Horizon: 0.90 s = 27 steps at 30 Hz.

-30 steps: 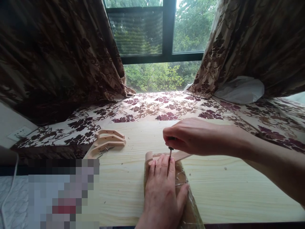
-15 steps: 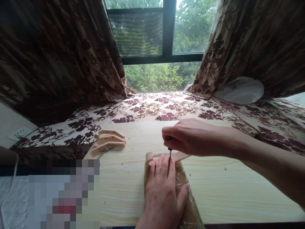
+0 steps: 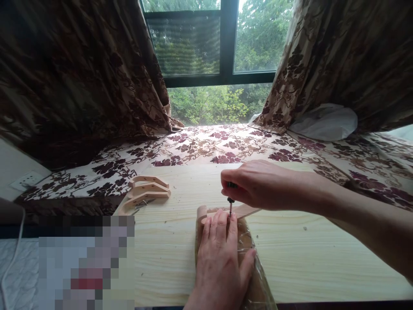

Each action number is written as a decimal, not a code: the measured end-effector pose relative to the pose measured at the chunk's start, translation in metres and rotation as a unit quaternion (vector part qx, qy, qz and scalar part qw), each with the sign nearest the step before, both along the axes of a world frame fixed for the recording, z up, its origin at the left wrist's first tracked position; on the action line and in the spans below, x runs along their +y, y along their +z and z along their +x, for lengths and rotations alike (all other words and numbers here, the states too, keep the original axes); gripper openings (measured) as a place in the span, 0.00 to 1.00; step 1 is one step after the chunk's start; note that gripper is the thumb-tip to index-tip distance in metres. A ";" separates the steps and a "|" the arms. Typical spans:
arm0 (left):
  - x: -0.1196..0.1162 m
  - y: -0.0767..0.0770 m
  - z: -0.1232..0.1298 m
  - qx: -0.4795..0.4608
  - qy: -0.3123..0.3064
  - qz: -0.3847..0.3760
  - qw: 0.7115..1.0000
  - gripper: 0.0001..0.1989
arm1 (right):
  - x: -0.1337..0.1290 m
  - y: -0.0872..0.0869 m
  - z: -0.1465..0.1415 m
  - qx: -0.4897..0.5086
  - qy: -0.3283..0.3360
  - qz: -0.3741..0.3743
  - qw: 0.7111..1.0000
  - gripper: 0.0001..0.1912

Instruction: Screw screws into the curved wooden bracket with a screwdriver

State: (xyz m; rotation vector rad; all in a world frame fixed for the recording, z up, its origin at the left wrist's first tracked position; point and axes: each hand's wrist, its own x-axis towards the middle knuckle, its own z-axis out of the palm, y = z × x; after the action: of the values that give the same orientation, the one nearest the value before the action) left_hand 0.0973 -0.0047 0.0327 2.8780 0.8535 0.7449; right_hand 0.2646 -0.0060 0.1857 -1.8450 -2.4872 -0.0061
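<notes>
My right hand [image 3: 243, 183] is closed around a screwdriver [image 3: 231, 206], with its dark handle mostly hidden in the fist. The thin metal shaft points down at a pale wooden piece [image 3: 248, 210], and its tip disappears beside my left fingers. Flat on that wooden piece and on a tape-wrapped brown block [image 3: 254, 282] lies my left hand [image 3: 219, 258], fingers stretched out and thumb spread. A rounded end [image 3: 201, 213] of the wood shows left of the fingertips. Whether a screw sits under the tip is hidden.
Several curved wooden pieces with holes [image 3: 150, 187] lie at the left of the light wood board [image 3: 290, 258], with thin metal bits [image 3: 142, 205] beside them. Small crumbs dot the board. Behind it stretches a flowered cloth [image 3: 209, 146] below a window. A white bag [image 3: 325, 122] sits back right.
My right hand has shifted very slightly to the right around the screwdriver, and a bit more of the handle shows below the fist. My left hand keeps its place.
</notes>
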 end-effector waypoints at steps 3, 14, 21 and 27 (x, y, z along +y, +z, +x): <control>0.000 -0.001 -0.002 0.014 -0.003 -0.013 1.000 0.30 | -0.001 0.005 0.001 0.011 0.008 -0.017 1.000 0.09; -0.003 -0.005 -0.001 0.033 0.000 0.012 0.999 0.33 | 0.002 -0.002 0.002 0.018 0.001 -0.003 1.000 0.10; -0.004 0.000 0.002 0.018 0.011 0.008 1.000 0.32 | -0.002 0.000 0.001 0.051 0.020 -0.023 0.998 0.07; -0.004 -0.002 -0.001 0.018 -0.006 0.021 1.000 0.33 | 0.004 -0.009 -0.001 0.043 -0.011 -0.002 0.999 0.09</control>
State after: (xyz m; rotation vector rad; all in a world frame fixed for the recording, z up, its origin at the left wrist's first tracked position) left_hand 0.0960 -0.0086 0.0308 2.9405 0.8331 0.7204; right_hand 0.2635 -0.0024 0.1763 -1.8339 -2.4110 0.0766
